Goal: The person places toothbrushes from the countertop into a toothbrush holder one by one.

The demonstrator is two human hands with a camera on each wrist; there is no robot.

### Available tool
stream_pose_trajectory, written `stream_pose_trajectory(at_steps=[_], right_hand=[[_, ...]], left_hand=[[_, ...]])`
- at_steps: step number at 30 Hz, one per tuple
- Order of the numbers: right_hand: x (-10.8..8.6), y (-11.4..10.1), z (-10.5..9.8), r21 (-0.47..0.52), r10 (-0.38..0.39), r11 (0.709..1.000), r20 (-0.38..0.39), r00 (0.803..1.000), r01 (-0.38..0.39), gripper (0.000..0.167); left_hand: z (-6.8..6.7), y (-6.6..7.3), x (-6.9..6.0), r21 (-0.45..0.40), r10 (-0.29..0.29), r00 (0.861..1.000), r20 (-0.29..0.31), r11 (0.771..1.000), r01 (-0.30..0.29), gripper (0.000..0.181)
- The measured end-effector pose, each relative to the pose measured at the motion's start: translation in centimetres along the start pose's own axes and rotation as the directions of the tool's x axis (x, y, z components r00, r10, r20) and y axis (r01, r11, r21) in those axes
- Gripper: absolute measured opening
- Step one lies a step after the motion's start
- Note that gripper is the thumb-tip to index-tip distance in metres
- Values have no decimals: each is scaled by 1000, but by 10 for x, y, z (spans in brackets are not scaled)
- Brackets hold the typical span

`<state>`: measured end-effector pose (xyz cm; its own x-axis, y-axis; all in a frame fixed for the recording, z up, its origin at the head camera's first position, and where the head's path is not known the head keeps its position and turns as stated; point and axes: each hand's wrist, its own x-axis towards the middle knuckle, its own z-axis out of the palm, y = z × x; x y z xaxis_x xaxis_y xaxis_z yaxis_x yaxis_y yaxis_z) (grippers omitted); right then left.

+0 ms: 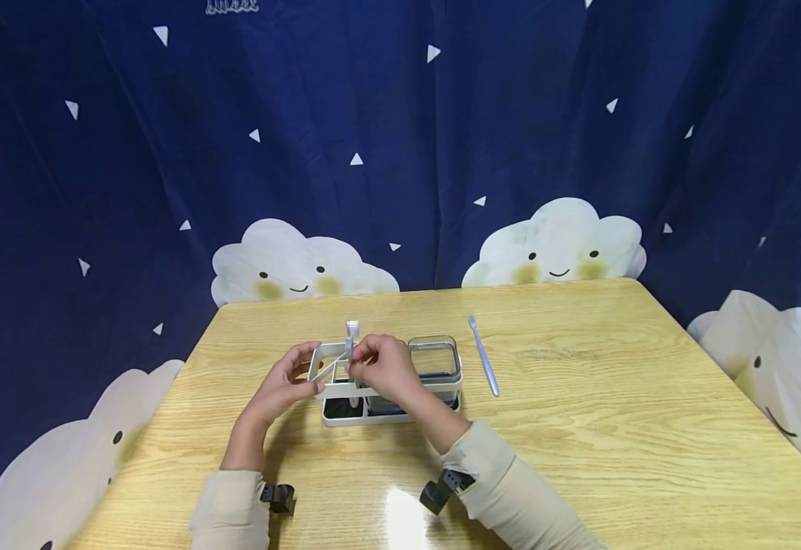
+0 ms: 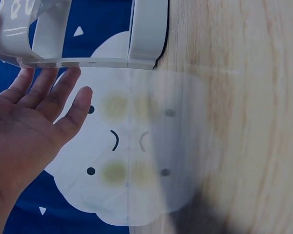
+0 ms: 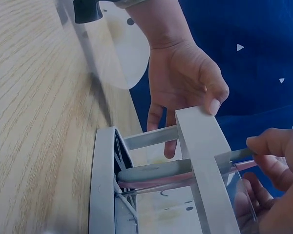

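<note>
A dark blue curtain (image 1: 400,114) with clouds and small white triangles backs a wood-grained surface (image 1: 579,382). On it stands the white two-tier rack (image 1: 337,390), its upper frame raised above a lower tray. The left hand (image 1: 283,389) holds the rack's left end, its grip spread round the upper frame with the thumb at the front and the fingers behind. The right hand (image 1: 387,368) reaches over the middle of the frame, its grip pinching the grey toothbrush (image 3: 154,171). A clear cup (image 1: 435,378) sits in the rack's right bay. The blue toothbrush (image 1: 484,359) lies on the surface just beside the rack, to its right. The grey one passes down through the upper frame, its lower end at the tray, and the slim pink toothbrush (image 3: 178,179) runs alongside it.

Judging by this, the loading looks well along: the pink brush and the cup seem to be in place, the grey brush is in but not yet released, and the blue one appears to be left over.
</note>
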<state>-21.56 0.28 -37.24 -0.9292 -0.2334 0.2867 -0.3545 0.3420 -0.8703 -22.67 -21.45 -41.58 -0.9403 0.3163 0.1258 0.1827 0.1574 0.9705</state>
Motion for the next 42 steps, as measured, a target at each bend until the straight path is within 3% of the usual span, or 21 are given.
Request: stream_pose_trajectory(at_steps=[15,23,32,42], right_hand=[[1,0,0,-32,19,999,32,999,-18,10],[-1,0,-8,30,42,999,57,998,-43,11],[-6,-6,-19,33,30,999,32,999,-31,12],[-9,-2,-30,144,8,989,38,999,-14,16]], left_hand=[[-1,-1,1,-5,-5,1000,-1,1000,5,67],[0,0,1,-1,-7,1000,-7,1000,7,67],[1,0,1,4,-9,1000,-5,1000,9,67],[0,0,0,8,-1,1000,-14,1000,1,67]])
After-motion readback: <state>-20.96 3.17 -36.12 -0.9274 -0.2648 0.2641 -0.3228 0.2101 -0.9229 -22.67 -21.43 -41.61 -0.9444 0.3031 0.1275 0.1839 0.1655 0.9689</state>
